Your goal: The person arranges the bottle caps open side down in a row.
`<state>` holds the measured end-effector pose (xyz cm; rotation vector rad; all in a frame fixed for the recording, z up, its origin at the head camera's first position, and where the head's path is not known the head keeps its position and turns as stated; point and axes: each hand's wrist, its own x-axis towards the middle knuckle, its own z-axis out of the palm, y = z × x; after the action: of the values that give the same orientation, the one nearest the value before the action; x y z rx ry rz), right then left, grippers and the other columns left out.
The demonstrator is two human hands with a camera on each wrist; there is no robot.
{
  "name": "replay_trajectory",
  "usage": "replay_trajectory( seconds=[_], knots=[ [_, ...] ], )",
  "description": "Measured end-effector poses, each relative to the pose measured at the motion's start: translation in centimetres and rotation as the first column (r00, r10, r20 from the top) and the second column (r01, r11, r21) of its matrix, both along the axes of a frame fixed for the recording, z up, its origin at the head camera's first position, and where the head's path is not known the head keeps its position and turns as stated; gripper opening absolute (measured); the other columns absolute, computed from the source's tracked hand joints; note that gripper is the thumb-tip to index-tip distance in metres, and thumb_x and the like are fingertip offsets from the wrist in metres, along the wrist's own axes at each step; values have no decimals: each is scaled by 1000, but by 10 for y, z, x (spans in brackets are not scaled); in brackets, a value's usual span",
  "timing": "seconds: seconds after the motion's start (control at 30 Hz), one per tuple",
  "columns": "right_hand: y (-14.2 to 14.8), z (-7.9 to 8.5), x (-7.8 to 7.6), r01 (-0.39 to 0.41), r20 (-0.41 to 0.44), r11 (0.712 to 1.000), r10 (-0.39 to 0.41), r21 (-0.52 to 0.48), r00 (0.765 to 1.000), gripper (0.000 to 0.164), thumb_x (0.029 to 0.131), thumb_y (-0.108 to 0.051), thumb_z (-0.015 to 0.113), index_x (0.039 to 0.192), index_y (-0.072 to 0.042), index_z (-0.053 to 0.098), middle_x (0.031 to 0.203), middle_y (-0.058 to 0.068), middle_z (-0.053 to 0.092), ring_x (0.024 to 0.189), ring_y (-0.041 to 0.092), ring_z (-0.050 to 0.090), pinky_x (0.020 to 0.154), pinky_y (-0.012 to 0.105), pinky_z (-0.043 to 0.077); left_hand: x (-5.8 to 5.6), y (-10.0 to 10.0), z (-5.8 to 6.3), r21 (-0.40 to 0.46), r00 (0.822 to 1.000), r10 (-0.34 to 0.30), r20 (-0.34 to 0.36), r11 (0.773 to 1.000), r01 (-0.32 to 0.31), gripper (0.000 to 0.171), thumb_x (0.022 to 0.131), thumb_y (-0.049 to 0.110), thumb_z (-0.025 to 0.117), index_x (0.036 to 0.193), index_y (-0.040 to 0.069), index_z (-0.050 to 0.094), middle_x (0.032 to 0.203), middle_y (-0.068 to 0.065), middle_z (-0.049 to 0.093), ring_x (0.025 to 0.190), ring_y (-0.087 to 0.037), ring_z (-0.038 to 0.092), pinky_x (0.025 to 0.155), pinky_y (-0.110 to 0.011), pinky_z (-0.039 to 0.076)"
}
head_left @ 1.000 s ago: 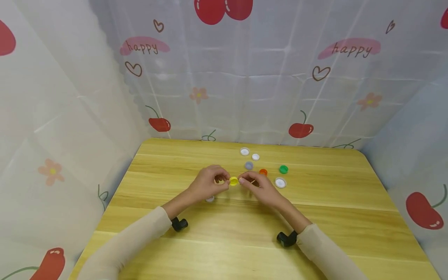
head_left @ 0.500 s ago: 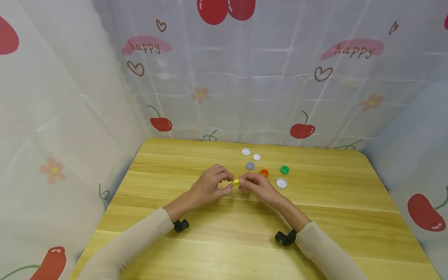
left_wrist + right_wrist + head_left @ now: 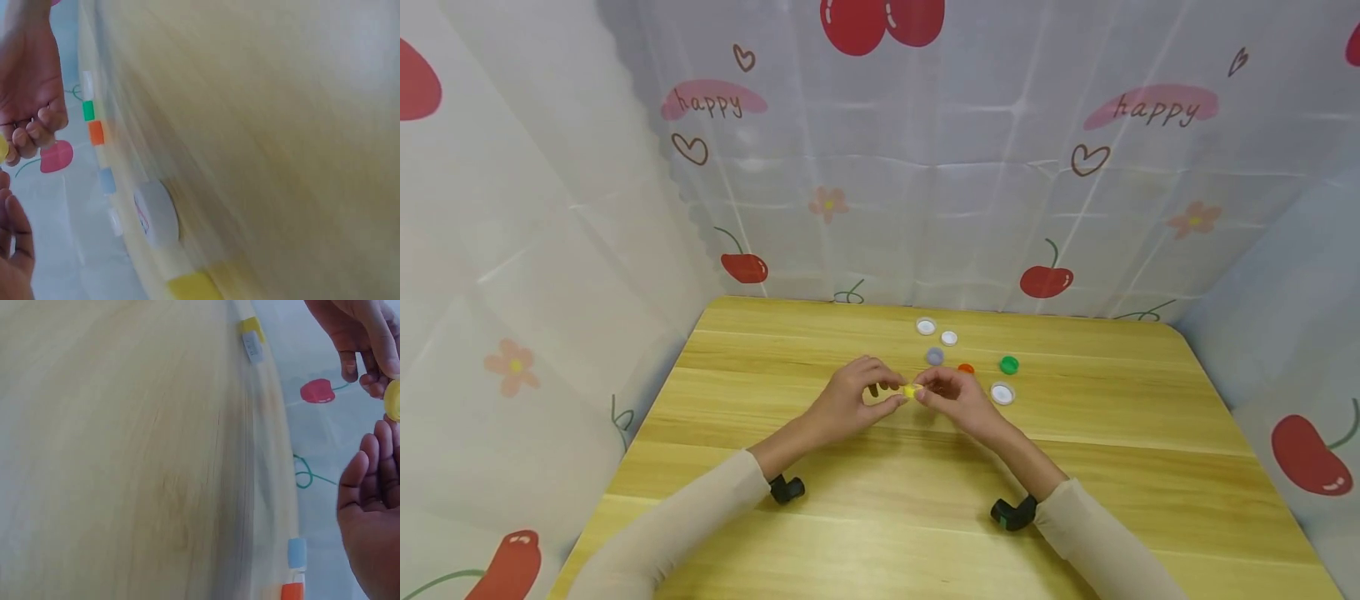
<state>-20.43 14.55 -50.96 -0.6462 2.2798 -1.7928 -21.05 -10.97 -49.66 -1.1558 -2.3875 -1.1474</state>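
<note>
A small yellow bottle cap (image 3: 912,391) is up between my two hands, above the table. The fingertips and thumb of my left hand (image 3: 850,398) pinch its left edge. From the other side, my right hand (image 3: 961,404) grips it between thumb and fingers. In the right wrist view the yellow cap (image 3: 392,400) is seen at the frame's edge, partly cut off, with fingertips right at its rim. An orange cap (image 3: 966,367) lies just behind my right hand, partly hidden by it. Beside that hand lies a white cap (image 3: 1002,393).
Farther back on the wooden table (image 3: 887,517) are a green cap (image 3: 1009,365), a pale purple cap (image 3: 935,356) and two white caps (image 3: 926,326). The left wrist view shows a printed white cap (image 3: 156,214) and another yellow cap (image 3: 195,286). Patterned curtains (image 3: 925,208) enclose the table.
The yellow cap has turned between my fingers and shifted slightly right. My left hand has followed it a little to the right. The caps on the table have stayed put.
</note>
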Motion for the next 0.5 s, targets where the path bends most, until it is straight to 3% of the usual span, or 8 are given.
replay_trajectory(
  seconds=[0.1, 0.17, 0.3, 0.5],
  knots=[
    [1, 3, 4, 21, -89, 1000, -21, 2, 996, 16, 100, -10, 75, 116, -8, 73, 107, 5, 70, 91, 12, 64, 84, 29, 57, 2, 1, -1, 66, 986, -13, 166, 998, 2, 20, 98, 24, 82, 117, 18, 80, 106, -5, 76, 93, -27, 68, 78, -27, 60],
    [1, 4, 6, 19, -139, 1000, -18, 2, 990, 17, 99, -10, 77, 115, -12, 73, 108, 5, 71, 91, 13, 62, 84, 31, 56, 2, 1, -2, 90, 973, -17, 229, 996, -4, 20, 98, 25, 82, 117, 19, 80, 107, -5, 76, 94, -28, 69, 78, -28, 61],
    [1, 6, 8, 8, -189, 1000, -6, 10, 982, 20, 98, -11, 79, 116, -18, 74, 115, 4, 73, 95, 13, 62, 85, 30, 55, 3, 2, -2, 103, 969, -18, 247, 995, -8, 19, 97, 24, 83, 115, 19, 80, 105, 1, 75, 94, -26, 69, 79, -28, 61],
    [3, 5, 8, 1, -204, 1000, 2, 18, 979, 21, 99, -10, 78, 118, -18, 74, 119, 5, 73, 96, 14, 62, 85, 29, 55, 2, 2, -2, 94, 976, -23, 218, 996, 2, 20, 97, 24, 83, 115, 18, 80, 106, 3, 75, 93, -27, 70, 79, -25, 60]
  ],
)
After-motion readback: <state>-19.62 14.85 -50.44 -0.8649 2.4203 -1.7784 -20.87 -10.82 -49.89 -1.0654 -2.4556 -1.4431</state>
